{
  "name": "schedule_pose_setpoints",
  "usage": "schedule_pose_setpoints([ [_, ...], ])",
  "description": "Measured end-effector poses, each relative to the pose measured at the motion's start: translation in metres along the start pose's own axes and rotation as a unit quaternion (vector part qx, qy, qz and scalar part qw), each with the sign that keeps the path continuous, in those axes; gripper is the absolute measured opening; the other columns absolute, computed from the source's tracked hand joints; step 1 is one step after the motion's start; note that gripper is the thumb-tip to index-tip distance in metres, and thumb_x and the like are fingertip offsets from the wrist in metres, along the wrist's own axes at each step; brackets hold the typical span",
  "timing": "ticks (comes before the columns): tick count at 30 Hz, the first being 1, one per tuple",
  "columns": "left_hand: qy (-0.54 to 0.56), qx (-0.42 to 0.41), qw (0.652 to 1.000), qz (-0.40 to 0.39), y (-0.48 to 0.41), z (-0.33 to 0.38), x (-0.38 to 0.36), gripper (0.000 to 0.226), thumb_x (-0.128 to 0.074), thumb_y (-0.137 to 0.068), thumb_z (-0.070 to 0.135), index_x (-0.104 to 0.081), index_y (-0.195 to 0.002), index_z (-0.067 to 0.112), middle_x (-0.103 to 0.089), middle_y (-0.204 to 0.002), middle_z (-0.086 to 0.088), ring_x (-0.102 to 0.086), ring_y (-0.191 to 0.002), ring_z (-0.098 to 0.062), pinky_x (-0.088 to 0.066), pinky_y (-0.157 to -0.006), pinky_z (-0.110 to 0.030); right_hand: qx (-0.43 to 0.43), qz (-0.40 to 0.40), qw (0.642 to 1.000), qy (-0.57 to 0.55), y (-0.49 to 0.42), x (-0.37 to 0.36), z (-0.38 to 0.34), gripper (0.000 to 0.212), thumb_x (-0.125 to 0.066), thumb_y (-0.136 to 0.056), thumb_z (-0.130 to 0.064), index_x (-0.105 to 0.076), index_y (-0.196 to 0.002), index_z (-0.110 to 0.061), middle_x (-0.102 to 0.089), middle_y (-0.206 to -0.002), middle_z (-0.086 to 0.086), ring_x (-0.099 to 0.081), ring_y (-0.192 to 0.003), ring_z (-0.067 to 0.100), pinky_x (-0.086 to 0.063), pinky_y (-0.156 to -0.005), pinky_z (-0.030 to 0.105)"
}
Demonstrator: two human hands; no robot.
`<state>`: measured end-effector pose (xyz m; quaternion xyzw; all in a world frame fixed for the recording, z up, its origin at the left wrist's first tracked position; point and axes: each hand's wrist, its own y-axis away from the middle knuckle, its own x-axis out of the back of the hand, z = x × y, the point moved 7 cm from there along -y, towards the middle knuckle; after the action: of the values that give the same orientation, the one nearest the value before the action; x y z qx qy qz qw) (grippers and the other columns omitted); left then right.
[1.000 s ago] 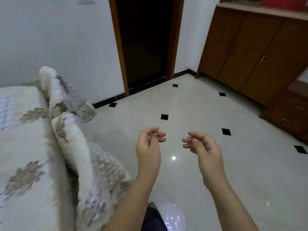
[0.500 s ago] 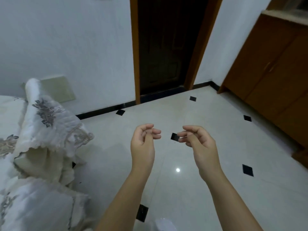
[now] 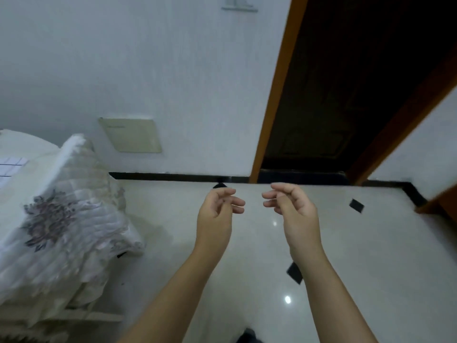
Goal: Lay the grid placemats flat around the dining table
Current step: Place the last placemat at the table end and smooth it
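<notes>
A corner of a white grid placemat (image 3: pixel 11 167) lies flat on the dining table (image 3: pixel 22 144) at the far left edge. The table wears a cream quilted cloth (image 3: pixel 61 219) with grey flower prints that hangs in folds over its corner. My left hand (image 3: pixel 217 214) and my right hand (image 3: pixel 294 209) hover side by side over the floor, well to the right of the table. Both have loosely curled fingers and hold nothing. Most of the placemat is cut off by the frame edge.
Pale glossy floor tiles (image 3: pixel 346 268) with small black diamond insets spread ahead. A white wall (image 3: pixel 148 70) with a beige panel (image 3: pixel 131 134) stands behind the table. A dark doorway (image 3: pixel 346 95) in an orange wooden frame is at the right.
The view has swung left and up: the wooden cabinets have left the frame and the doorway has shifted right. Both hands keep the same loose pose, empty.
</notes>
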<state>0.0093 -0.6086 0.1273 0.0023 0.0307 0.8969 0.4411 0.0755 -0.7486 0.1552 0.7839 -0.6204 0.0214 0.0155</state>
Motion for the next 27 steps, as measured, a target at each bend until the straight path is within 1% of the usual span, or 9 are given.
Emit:
schedule_pose_setpoints([
  [4, 0.014, -0.006, 0.998, 0.065, -0.062, 0.011, 0.005, 0.036, -0.036, -0.091, -0.008, -0.056, -0.088, 0.022, -0.066, -0.078, -0.002, -0.062, -0.065, -0.007, -0.042, -0.058, -0.006, 0.008, -0.073, 0.997, -0.006, -0.081, -0.041, -0.009, 0.023, -0.043, -0.093, -0.003, -0.062, -0.094, -0.016, -0.068, -0.084, 0.001, -0.062, -0.071, 0.003, -0.047, -0.063, 0.008],
  [10, 0.027, 0.011, 0.987, 0.157, -0.170, -0.001, 0.048, 0.033, -0.036, -0.091, -0.007, -0.056, -0.091, 0.019, -0.067, -0.079, -0.003, -0.062, -0.063, -0.003, -0.043, -0.059, -0.007, -0.018, -0.172, 0.985, -0.003, -0.181, -0.141, 0.007, 0.024, -0.043, -0.093, -0.002, -0.061, -0.092, -0.017, -0.068, -0.086, 0.003, -0.062, -0.069, 0.003, -0.047, -0.063, 0.008],
  [14, 0.044, -0.006, 0.982, 0.181, -0.258, 0.004, 0.082, 0.030, -0.037, -0.092, -0.006, -0.056, -0.092, 0.018, -0.067, -0.079, -0.003, -0.062, -0.064, -0.003, -0.044, -0.060, -0.007, -0.012, -0.190, 0.982, 0.003, -0.251, -0.209, 0.008, 0.024, -0.043, -0.093, -0.002, -0.062, -0.091, -0.017, -0.068, -0.083, 0.001, -0.063, -0.070, 0.005, -0.049, -0.066, 0.012],
  [17, 0.053, -0.021, 0.979, 0.197, -0.328, 0.015, 0.117, 0.029, -0.037, -0.093, -0.003, -0.056, -0.093, 0.018, -0.067, -0.082, -0.004, -0.063, -0.068, -0.006, -0.044, -0.060, -0.007, 0.003, -0.206, 0.979, 0.006, -0.307, -0.270, -0.007, 0.023, -0.042, -0.093, 0.000, -0.061, -0.092, -0.013, -0.067, -0.085, 0.004, -0.062, -0.068, 0.004, -0.046, -0.063, 0.009],
  [19, 0.061, -0.030, 0.972, 0.226, -0.366, 0.025, 0.145, 0.029, -0.037, -0.094, -0.002, -0.056, -0.092, 0.019, -0.067, -0.081, -0.003, -0.063, -0.069, -0.008, -0.044, -0.060, -0.008, 0.015, -0.232, 0.973, 0.014, -0.335, -0.311, -0.018, 0.023, -0.042, -0.093, 0.000, -0.060, -0.092, -0.013, -0.067, -0.085, 0.004, -0.062, -0.069, 0.005, -0.046, -0.062, 0.008],
  [22, 0.066, -0.042, 0.957, 0.278, -0.427, 0.034, 0.191, 0.031, -0.038, -0.093, -0.002, -0.057, -0.089, 0.022, -0.067, -0.078, 0.000, -0.064, -0.070, -0.009, -0.048, -0.065, -0.012, 0.035, -0.274, 0.961, 0.018, -0.379, -0.381, -0.030, 0.024, -0.042, -0.093, -0.002, -0.061, -0.092, -0.016, -0.068, -0.085, 0.003, -0.063, -0.071, 0.006, -0.046, -0.063, 0.009],
  [23, 0.064, -0.039, 0.956, 0.284, -0.439, 0.034, 0.200, 0.031, -0.038, -0.093, -0.002, -0.057, -0.089, 0.022, -0.067, -0.077, 0.000, -0.064, -0.070, -0.010, -0.048, -0.066, -0.013, 0.034, -0.283, 0.958, 0.016, -0.387, -0.396, -0.031, 0.024, -0.042, -0.093, -0.001, -0.061, -0.091, -0.017, -0.068, -0.085, 0.003, -0.063, -0.071, 0.007, -0.045, -0.063, 0.009],
  [27, 0.059, -0.025, 0.944, 0.324, -0.489, 0.024, 0.244, 0.030, -0.037, -0.093, -0.004, -0.056, -0.090, 0.019, -0.067, -0.080, -0.003, -0.062, -0.066, -0.005, -0.044, -0.060, -0.007, 0.019, -0.332, 0.943, 0.008, -0.425, -0.472, -0.018, 0.026, -0.041, -0.093, 0.000, -0.060, -0.090, -0.017, -0.067, -0.084, 0.003, -0.062, -0.070, 0.006, -0.046, -0.063, 0.009],
])
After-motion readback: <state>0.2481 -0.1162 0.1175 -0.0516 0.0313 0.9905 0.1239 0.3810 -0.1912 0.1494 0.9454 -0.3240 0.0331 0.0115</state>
